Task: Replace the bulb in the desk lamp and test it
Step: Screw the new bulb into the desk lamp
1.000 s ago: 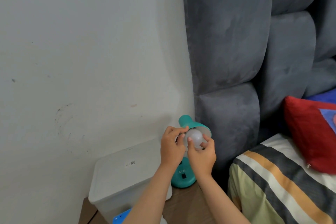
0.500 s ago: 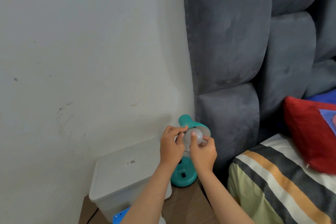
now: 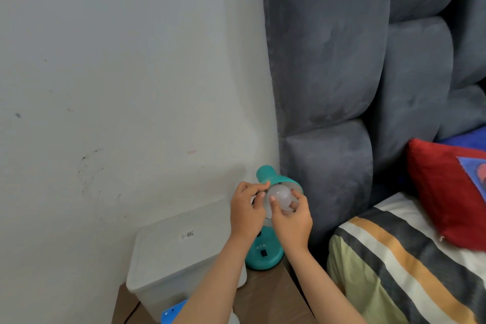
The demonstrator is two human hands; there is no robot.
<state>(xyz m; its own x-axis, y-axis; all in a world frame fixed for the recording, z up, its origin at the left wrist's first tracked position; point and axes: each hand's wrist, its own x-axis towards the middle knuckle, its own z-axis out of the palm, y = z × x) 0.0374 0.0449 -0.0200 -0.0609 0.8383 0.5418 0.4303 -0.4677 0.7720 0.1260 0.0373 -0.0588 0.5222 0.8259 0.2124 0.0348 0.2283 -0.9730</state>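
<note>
A teal desk lamp stands on a wooden bedside table (image 3: 273,294), its base (image 3: 264,256) showing a black switch. Its shade (image 3: 276,179) tilts towards me. A frosted white bulb (image 3: 280,194) sits in the shade's mouth. My right hand (image 3: 292,221) grips the bulb from below, thumb and fingers around the globe. My left hand (image 3: 247,209) holds the shade's rim on the left side, fingers curled over it. The socket is hidden behind the bulb and my hands.
A white lidded plastic box (image 3: 181,252) stands left of the lamp, a blue object (image 3: 172,310) in front of it. A grey padded headboard (image 3: 342,87) rises to the right. A striped blanket (image 3: 405,265) and red pillow (image 3: 447,192) lie on the bed.
My right hand's fingers have shifted around the bulb, thumb moving across the globe, as in a turning grip. My left hand stays on the shade. The lamp has not moved.
</note>
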